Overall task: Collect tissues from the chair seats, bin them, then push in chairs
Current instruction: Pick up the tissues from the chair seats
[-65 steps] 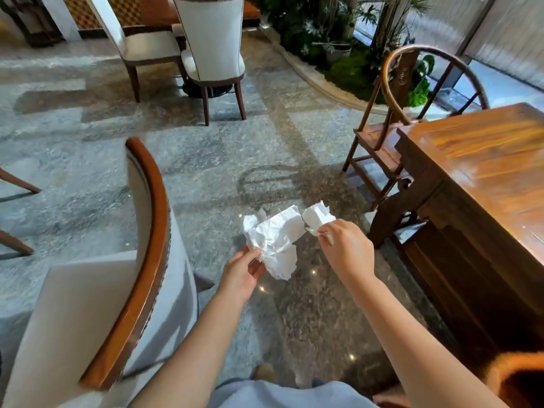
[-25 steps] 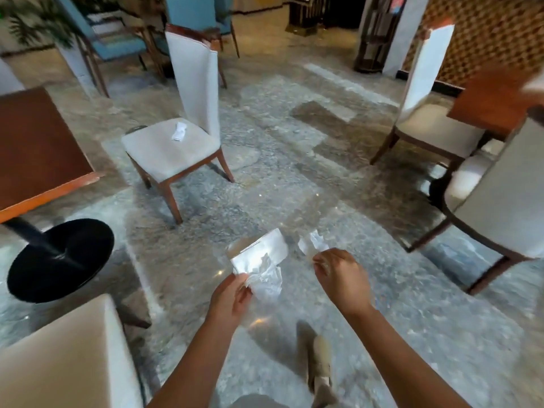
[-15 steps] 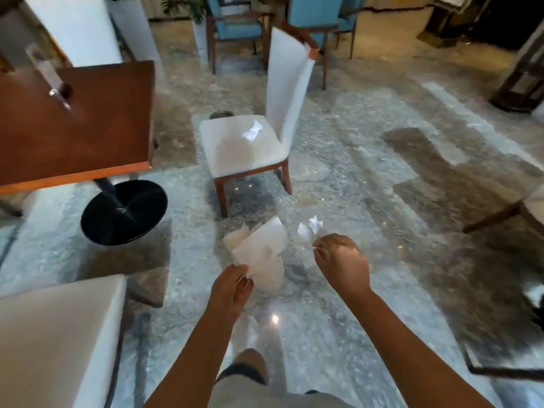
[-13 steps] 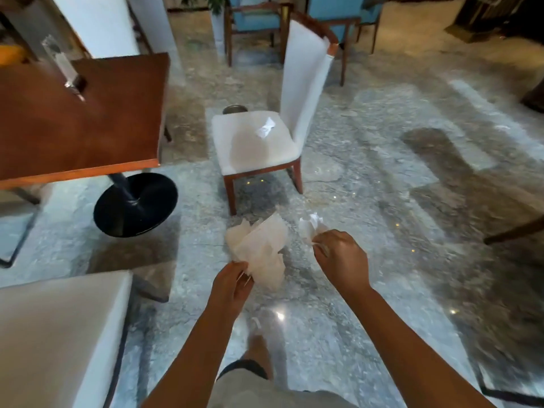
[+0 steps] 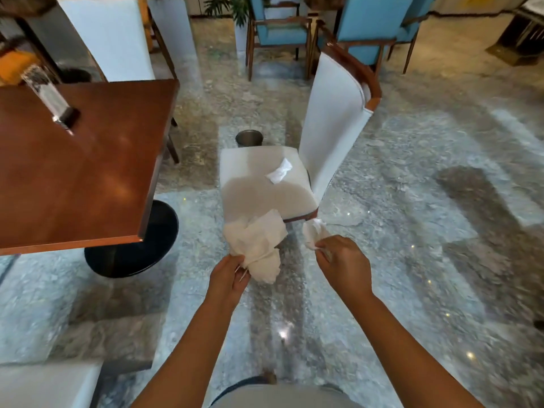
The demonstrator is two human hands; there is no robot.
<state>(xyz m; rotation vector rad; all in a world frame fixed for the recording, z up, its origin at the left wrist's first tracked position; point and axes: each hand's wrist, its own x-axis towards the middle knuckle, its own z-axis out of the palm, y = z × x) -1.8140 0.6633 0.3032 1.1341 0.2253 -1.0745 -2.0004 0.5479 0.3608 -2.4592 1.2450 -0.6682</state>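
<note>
My left hand pinches a large bunch of crumpled white tissues. In my right hand I grip a smaller crumpled tissue. Both hands are held out in front of me, just short of a white upholstered chair that stands pulled out from the table. One loose tissue lies on the chair's seat near the backrest. Behind the seat a small metal bin stands on the floor, partly hidden by the chair.
A brown wooden table on a black round base stands at the left with a clear sign holder on it. Another white chair is behind the table; blue armchairs stand further back. A white seat corner shows bottom left.
I turned away from the dark wooden table and came up to the white chair, which now lies just ahead of my hands. Both hands keep their tissues.
</note>
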